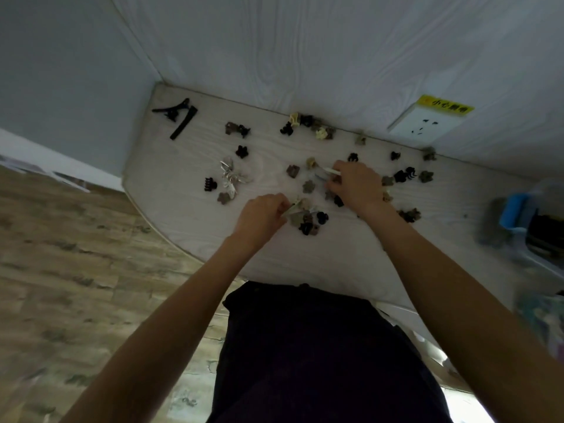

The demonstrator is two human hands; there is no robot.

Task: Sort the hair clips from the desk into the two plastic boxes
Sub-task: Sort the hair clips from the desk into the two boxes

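Note:
Several small hair clips, black, brown and beige, lie scattered over the pale wooden desk (189, 166). My left hand (262, 213) pinches a pale flat clip (291, 210) at the edge of a cluster of small claw clips (308, 221). My right hand (354, 184) is closed on a white flat clip (331, 171) near the middle of the desk. A pile of silvery clips (230, 175) lies to the left. Two long black clips (177, 116) rest at the far left corner. A clear plastic box (543, 239) with dark contents stands at the right edge.
A white wall socket (422, 123) with a yellow label sits on the wall behind the desk. A blue object (514, 213) lies by the plastic box. The desk's curved front edge runs just ahead of my dark-clothed body. Wooden floor shows to the left.

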